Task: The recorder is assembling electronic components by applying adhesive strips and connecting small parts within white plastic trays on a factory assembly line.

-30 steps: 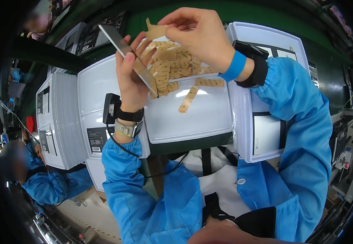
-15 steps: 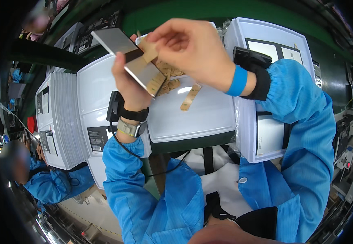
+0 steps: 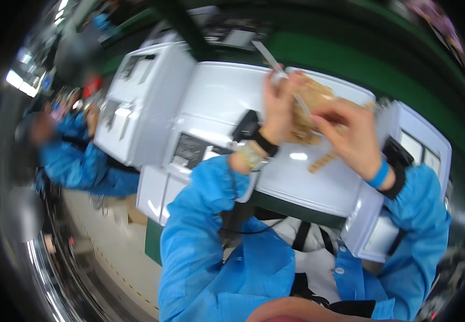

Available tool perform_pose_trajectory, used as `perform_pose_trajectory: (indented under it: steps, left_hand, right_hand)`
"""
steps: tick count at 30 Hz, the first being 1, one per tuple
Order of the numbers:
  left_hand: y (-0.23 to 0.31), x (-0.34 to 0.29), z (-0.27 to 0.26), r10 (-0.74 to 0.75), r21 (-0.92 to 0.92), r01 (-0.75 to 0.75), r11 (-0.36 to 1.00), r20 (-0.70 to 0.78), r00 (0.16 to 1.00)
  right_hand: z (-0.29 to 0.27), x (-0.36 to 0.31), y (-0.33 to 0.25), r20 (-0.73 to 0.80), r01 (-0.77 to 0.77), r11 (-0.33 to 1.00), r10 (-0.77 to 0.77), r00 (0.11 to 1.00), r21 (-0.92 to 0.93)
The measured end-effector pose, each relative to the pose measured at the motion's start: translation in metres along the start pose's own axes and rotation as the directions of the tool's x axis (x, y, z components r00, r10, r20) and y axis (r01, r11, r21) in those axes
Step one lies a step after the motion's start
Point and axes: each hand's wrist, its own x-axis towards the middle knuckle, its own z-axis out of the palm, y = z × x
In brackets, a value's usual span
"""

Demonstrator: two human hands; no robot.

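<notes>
My left hand (image 3: 279,110) is closed around a thin flat panel (image 3: 267,55), seen nearly edge-on and slanting down to the right. At the panel's lower end are the bent fingers of my right hand (image 3: 353,137), thumb and forefinger together. Blur hides what, if anything, they pinch. Tan peel-off paper pieces (image 3: 303,134) lie heaped just behind and below the hands. One separate tan strip (image 3: 322,162) lies near my right hand on a white plastic tray (image 3: 297,185).
A tall stack of white trays (image 3: 155,107) stands at the left, and more white trays (image 3: 441,139) with flat panels are at the right. A dark printed box (image 3: 189,150) lies left of my left wrist. Another person in a blue sleeve (image 3: 74,163) is at the far left.
The view has swung left and tilted, so the scene sits further right. The panel has turned from showing its face to edge-on. My right hand has come down to the panel's lower end.
</notes>
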Motion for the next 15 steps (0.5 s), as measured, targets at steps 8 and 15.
perform_pose_trajectory:
  steps: [8, 15]
  left_hand:
    - [0.019, -0.007, 0.007, -0.191, -0.016, 0.195, 0.981, 0.138, 0.972]
    - [0.033, 0.006, 0.004, -0.283, -0.273, 0.282, 0.920, 0.037, 0.958]
  right_hand:
    - [0.007, -0.001, -0.014, -0.004, -0.015, 0.999, 0.016, 1.000, 0.047]
    - [-0.002, 0.000, -0.019, -0.121, 0.135, 0.990, -0.139, 0.983, -0.046]
